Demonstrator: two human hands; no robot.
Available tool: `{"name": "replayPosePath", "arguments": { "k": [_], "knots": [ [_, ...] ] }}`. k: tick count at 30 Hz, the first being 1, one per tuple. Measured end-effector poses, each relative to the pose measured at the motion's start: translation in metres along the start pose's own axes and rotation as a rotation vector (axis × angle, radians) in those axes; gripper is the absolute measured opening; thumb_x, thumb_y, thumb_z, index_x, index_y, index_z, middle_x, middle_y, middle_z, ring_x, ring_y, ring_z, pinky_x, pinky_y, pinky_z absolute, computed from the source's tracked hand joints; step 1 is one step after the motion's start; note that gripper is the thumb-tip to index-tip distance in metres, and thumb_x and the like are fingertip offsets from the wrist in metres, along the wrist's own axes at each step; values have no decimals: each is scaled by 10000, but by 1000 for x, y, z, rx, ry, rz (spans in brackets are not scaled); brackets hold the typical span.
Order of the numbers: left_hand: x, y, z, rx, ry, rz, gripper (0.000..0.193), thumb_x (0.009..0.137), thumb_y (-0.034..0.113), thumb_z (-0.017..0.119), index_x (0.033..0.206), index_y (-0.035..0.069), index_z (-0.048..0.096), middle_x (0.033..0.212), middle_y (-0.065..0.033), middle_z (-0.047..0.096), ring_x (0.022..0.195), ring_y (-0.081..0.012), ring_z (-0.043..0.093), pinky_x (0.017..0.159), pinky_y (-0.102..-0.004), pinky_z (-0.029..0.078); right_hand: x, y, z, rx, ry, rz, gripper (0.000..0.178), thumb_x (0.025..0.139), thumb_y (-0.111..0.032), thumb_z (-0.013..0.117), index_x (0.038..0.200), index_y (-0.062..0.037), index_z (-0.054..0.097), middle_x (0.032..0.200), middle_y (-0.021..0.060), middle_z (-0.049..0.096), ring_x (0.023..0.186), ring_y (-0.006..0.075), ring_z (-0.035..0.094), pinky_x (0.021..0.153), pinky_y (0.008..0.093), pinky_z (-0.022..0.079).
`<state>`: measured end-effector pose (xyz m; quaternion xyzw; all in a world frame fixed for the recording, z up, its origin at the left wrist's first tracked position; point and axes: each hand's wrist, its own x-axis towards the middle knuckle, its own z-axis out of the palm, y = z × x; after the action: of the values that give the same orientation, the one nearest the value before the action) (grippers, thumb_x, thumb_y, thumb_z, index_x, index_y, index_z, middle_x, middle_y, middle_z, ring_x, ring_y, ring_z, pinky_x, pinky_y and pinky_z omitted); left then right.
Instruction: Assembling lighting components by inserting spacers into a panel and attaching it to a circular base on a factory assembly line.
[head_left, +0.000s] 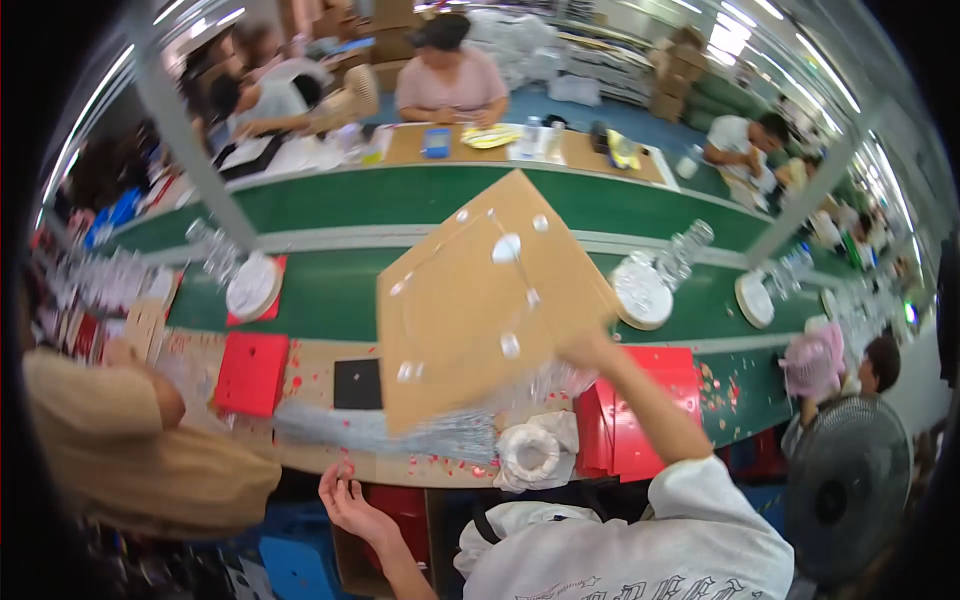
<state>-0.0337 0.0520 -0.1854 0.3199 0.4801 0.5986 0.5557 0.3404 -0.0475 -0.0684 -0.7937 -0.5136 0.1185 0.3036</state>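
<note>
A square brown cardboard sheet (470, 310) is held up, tilted, over the workbench. White patches and a thin curved line show on its face. My right hand (590, 350) grips its right lower edge, the fingers partly hidden behind the board. My left hand (352, 508) hangs in front of the bench edge, fingers loosely curled and apart, holding nothing. Under the board lies a bundle of thin grey strands (440, 437). Beside it sit a white ring-shaped roll (528, 453) and a stack of red sheets (655, 405). A black square panel (357, 384) is partly covered by the cardboard.
Green conveyor belts (330, 270) run across behind the bench. White round discs (642, 292) with clear plastic pieces stand on the nearer one. A red panel (250, 372) lies at left, near a co-worker in tan. A black fan (848, 485) stands at right. Other people sit opposite.
</note>
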Motion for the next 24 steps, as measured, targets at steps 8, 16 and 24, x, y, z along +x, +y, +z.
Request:
{"name": "replayPosePath", "arguments": {
  "k": [8,16,24],
  "knots": [
    [-46,-51,-167,-116,498,-347,244,961,226,568,1148,115,677,1145,-18,677,934,-143,615,784,-259,449,186,93,62,-1104,-486,-170,271,805,-314,733,997,-124,753,1016,146,749,990,312,720,800,461,549],
    [-165,-144,-283,-242,566,-620,193,965,203,587,1099,98,678,1013,-60,723,904,-244,698,673,-340,581,227,330,200,-1434,-486,-51,254,911,-165,574,1049,-175,787,1083,55,754,1104,260,662,907,568,463],
    [-79,-120,-152,10,397,-679,243,967,167,565,1181,89,648,1102,-73,696,924,-211,678,663,-262,549,198,315,200,-1147,-356,-113,243,907,-172,578,1030,-169,788,1131,66,732,1092,264,653,1008,520,441]
  ]
}}
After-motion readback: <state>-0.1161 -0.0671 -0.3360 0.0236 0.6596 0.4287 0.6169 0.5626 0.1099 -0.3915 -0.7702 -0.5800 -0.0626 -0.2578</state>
